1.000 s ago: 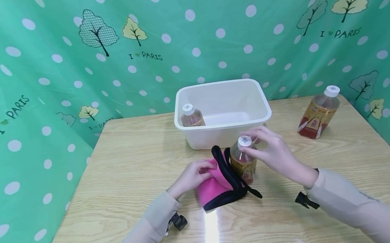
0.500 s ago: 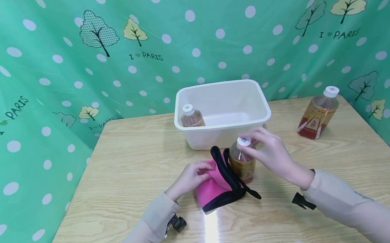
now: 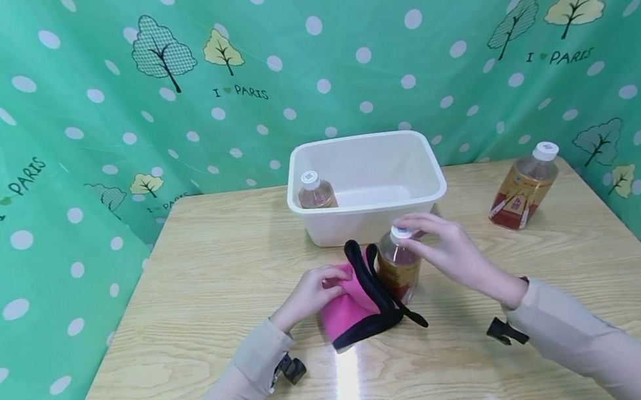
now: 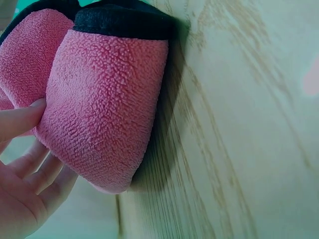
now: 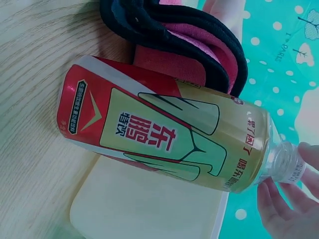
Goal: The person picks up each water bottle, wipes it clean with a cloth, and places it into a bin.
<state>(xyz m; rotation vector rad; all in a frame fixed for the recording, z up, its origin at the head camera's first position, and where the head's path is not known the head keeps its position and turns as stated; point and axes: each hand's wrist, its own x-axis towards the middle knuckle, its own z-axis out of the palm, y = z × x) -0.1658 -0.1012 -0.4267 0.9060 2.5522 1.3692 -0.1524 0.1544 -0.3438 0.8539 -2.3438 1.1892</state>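
Observation:
My left hand [image 3: 314, 289] pinches a folded pink fleece cloth [image 4: 102, 104] with black edging. The cloth stands puckered on the table, its opening facing right and its black loop trailing toward the front. Right beside that opening is a plastic drink bottle [image 5: 154, 129] with a gold and red label. The thumb and fingers of my right hand [image 3: 451, 252] grip its white cap [image 3: 400, 233] from above. In the right wrist view the cloth's black rim overlaps the bottle's side.
Behind the hands stands a white plastic bin [image 3: 370, 217] with a similar bottle [image 3: 316, 194] inside at its left. Another bottle [image 3: 522, 187] stands at the right rear of the wooden table [image 3: 197, 267]. A green dotted curtain [image 3: 339, 52] hangs behind.
My right fingers have shifted slightly over the bottle's cap, which shows less of its top. The left hand and the cloth have hardly moved.

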